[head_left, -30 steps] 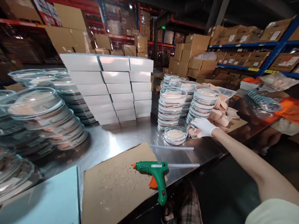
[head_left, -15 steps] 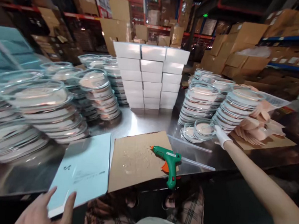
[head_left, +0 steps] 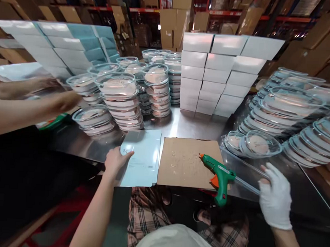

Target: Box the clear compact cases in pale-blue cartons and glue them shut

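My left hand [head_left: 115, 160] is bare and grips the left edge of a light-blue printed box [head_left: 142, 159] lying flat on the table, its thumb over the top. My right hand [head_left: 276, 197] wears a white glove with bare fingertips showing. Its fingers are loosely bent and apart, over the right ends of two clear glue sticks [head_left: 247, 185], with nothing visible in them. A green glue gun [head_left: 220, 176] with an orange nozzle rests on a brown cardboard sheet [head_left: 185, 160]. Low piles of round clear dishes [head_left: 257, 144] stand just beyond my right hand.
White boxes [head_left: 218, 76] are stacked at the back centre, more boxes [head_left: 60, 44] at the back left. Tall dish stacks [head_left: 121, 98] line both sides of the steel table [head_left: 174, 128]. On the left a co-worker's blurred arms [head_left: 29, 102] reach over the table.
My view has turned left, bringing a co-worker's arms into sight. My right hand has drawn back from the dishes towards the glue sticks. My left hand has closed on the box's edge.
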